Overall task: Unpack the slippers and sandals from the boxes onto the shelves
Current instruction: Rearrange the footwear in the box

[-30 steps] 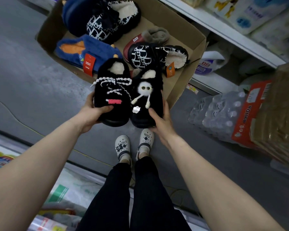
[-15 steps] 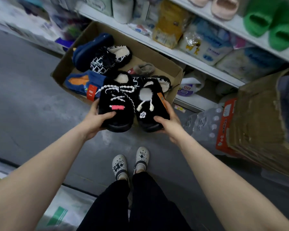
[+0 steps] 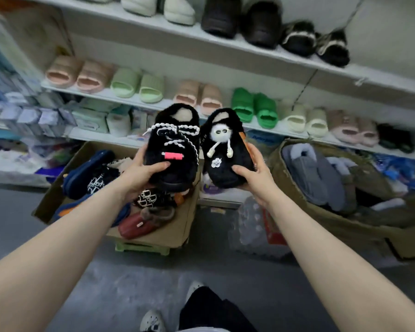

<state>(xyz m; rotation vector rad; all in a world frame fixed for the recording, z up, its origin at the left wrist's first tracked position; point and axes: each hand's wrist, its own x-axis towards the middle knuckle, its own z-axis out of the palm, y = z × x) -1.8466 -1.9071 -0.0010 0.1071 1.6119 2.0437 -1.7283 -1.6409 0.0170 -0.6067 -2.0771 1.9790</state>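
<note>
My left hand [image 3: 139,173] grips a black fluffy slipper with white laces and a pink tag [image 3: 171,149]. Beside it, my right hand [image 3: 254,176] grips a second black fluffy slipper with a white pompom face [image 3: 225,152]. Both slippers are raised in front of the middle shelf [image 3: 130,98], which carries pairs of pink, green and cream slides. Below them an open cardboard box [image 3: 177,231] holds blue, patterned black-and-white and red slippers. A second box [image 3: 321,216] on the right holds grey slippers.
The top shelf [image 3: 249,47] carries white, dark brown and black furry slippers. Tissue packs [image 3: 91,119] fill the lower shelf at left. Packed water bottles [image 3: 252,224] lie on the floor between the boxes. A green stool [image 3: 141,248] supports the left box.
Both hands have lifted the two black slippers up from above the box to the level of the middle shelf. The view has tilted up, showing the shelves.
</note>
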